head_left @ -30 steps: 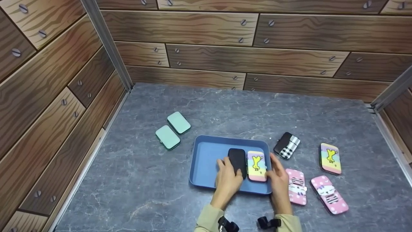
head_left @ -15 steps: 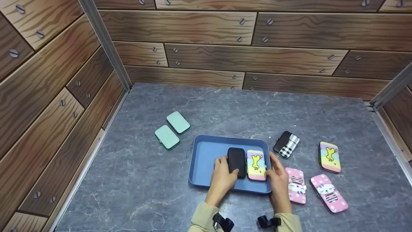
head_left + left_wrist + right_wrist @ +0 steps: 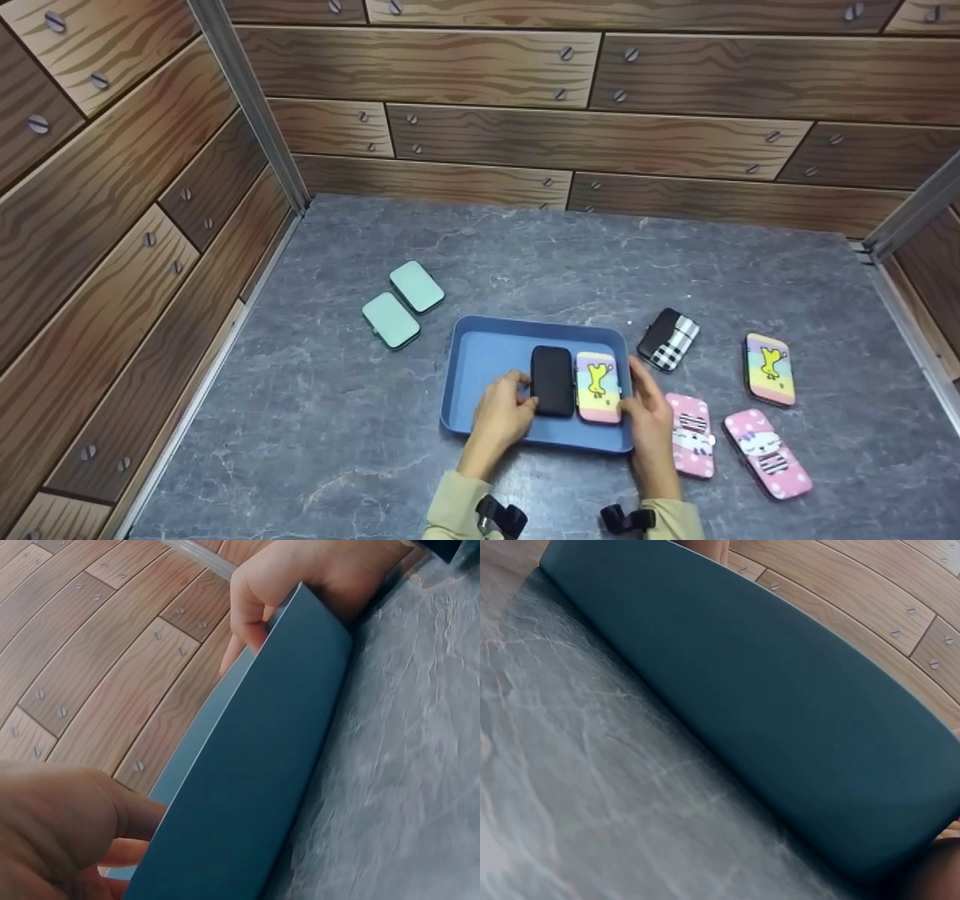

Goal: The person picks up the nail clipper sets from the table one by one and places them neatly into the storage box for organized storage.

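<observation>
A blue tray [image 3: 480, 367] holds a plain black case [image 3: 552, 381] and, to its right, a pastel case with a yellow figure [image 3: 598, 386]. My left hand [image 3: 499, 412] is inside the tray at the left side of the black case, with relaxed fingers and nothing gripped. My right hand [image 3: 652, 420] grips the tray's right wall, thumb inside by the pastel case and fingers outside. The left wrist view has the tray wall [image 3: 240, 742] between my left hand [image 3: 67, 832] and my right hand [image 3: 300, 577]. Tray wall [image 3: 742, 682] fills much of the right wrist view, hiding the cases.
Two mint cases [image 3: 391, 320] lie left behind the tray. To the right are a black case with a checked part [image 3: 668, 339], another pastel case [image 3: 770, 369] and two pink cases [image 3: 766, 453], one close to my right hand. Wood-patterned walls [image 3: 480, 67] enclose the grey surface.
My left hand has let go of the black case and moved left, off its top to its left side. My right hand and the tray have stayed in place.
</observation>
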A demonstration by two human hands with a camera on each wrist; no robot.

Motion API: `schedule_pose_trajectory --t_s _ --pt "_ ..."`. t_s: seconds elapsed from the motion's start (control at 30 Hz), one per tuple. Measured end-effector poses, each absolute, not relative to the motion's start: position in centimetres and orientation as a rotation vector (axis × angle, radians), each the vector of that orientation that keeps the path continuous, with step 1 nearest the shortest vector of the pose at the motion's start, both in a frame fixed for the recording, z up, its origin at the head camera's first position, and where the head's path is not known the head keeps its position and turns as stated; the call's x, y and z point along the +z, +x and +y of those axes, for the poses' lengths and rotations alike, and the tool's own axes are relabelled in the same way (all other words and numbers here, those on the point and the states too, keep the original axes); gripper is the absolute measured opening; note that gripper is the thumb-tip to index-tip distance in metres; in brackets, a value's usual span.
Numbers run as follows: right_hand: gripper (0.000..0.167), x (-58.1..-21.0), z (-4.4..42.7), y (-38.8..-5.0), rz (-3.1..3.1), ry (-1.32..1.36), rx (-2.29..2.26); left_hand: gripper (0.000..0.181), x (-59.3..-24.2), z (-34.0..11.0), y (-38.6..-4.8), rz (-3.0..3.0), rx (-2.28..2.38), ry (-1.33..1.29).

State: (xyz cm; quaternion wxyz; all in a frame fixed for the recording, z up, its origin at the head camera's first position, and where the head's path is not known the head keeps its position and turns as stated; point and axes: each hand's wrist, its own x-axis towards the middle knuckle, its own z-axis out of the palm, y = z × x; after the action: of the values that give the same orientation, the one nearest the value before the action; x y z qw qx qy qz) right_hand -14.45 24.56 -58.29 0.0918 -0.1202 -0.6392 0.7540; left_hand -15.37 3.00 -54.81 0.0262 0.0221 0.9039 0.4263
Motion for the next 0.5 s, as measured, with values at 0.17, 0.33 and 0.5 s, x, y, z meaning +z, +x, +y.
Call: schedule_pose_trajectory --t_s 0.17,0.33,0.5 --pt "0.073 -58.23 24.66 -14.46 -1.918 -0.364 2.240 0.017 -54.77 2.46 -15.41 2.756 1.326 0.083" --pt "0.073 -58.22 24.73 -14.41 -1.922 -0.373 2.247 0.011 -54.71 2.20 -15.30 2.741 1.348 0.096" --pt "0.073 -58.22 24.72 -14.40 -1.948 -0.380 2.228 0.012 -54.71 2.01 -15.16 2.757 1.350 0.112"
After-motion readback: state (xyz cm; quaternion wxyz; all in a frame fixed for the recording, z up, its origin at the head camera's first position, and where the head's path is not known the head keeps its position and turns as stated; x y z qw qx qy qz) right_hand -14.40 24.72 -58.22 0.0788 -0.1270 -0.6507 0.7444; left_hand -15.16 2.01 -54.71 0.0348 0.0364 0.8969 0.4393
